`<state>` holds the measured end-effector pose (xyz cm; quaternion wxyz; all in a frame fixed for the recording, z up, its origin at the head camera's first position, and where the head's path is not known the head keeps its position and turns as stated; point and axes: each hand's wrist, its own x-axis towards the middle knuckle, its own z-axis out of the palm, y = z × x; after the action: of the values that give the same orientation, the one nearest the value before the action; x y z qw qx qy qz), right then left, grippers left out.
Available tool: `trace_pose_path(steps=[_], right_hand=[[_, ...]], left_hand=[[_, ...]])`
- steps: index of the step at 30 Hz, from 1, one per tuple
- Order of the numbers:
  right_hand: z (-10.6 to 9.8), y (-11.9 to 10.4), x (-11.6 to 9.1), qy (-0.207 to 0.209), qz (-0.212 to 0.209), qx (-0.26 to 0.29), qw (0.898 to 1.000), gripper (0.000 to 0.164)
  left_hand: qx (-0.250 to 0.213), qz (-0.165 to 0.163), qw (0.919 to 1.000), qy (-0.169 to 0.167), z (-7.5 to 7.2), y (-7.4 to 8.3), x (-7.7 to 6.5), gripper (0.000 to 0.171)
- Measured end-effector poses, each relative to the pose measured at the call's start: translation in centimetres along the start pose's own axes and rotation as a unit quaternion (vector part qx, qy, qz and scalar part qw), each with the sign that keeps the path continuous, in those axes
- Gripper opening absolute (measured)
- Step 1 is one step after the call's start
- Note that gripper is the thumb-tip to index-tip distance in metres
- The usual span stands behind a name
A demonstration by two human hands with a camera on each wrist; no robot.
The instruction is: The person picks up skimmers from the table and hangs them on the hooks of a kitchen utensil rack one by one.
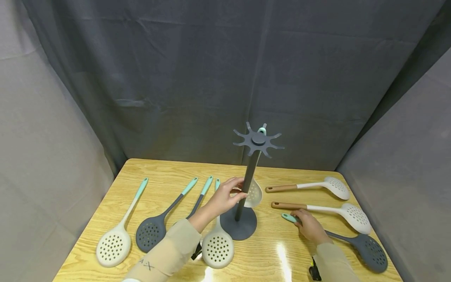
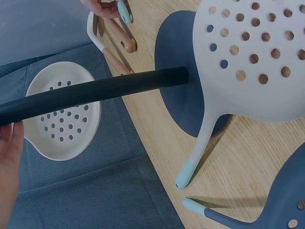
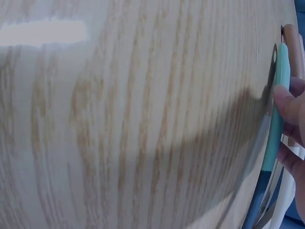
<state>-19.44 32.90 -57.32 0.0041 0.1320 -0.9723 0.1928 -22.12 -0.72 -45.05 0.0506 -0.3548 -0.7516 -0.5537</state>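
My left hand (image 1: 225, 196) grips the dark pole of a utensil stand (image 1: 248, 174) that has a round base and a star-shaped top of hooks. From one of its rear hooks hangs a white skimmer (image 1: 255, 193) with a mint handle end, partly hidden behind the pole. At the right, my right hand (image 1: 310, 226) pinches the mint handle (image 3: 276, 114) of a dark grey skimmer (image 1: 370, 252). The handle shows a shadow beneath it on the wood in the right wrist view. A white skimmer (image 1: 218, 247) lies just left of the base, near my left forearm.
Two white utensils with brown handles, a ladle-like skimmer (image 1: 336, 188) and a slotted turner (image 1: 356, 217), lie at the right. Further left on the wooden table (image 1: 162, 168) are another white skimmer (image 1: 113, 246) and two dark utensils, including a skimmer (image 1: 150, 234). Grey curtains (image 1: 183, 78) enclose the table.
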Motion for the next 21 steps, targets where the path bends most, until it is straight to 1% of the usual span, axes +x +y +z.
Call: trace_pose_path(steps=[3,5,8,10,12,16,21], right_hand=[[-0.1,0.0,0.0,0.012,-0.009,0.001,1.0,0.028],[-0.3,0.0,0.0,0.019,-0.01,0.003,1.0,0.029],[-0.6,-0.2,0.1,0.026,-0.009,0.004,1.0,0.03],[-0.9,-0.3,0.1,0.028,-0.007,0.006,1.0,0.03],[-1.3,-0.4,0.2,0.033,-0.009,0.006,0.999,0.029],[-2.1,-0.8,0.4,0.043,-0.015,0.008,0.999,0.03],[-2.8,-1.2,0.7,0.053,-0.04,0.008,0.998,0.03]], left_hand=[[0.002,-0.001,1.0,-0.001,0.1,0.1,0.0,0.037],[0.007,0.001,1.0,-0.003,-0.1,0.9,0.0,0.037],[0.01,0.002,0.9999,-0.003,-0.2,0.9,0.0,0.036],[0.009,0.006,0.9999,-0.001,-0.2,0.9,-0.1,0.036],[0.005,0.006,1.0,0.0,0.0,0.1,0.0,0.036],[0.007,0.011,0.9999,0.0,0.0,0.1,0.0,0.036],[0.008,0.016,0.9998,-0.001,-0.1,0.1,0.0,0.036]])
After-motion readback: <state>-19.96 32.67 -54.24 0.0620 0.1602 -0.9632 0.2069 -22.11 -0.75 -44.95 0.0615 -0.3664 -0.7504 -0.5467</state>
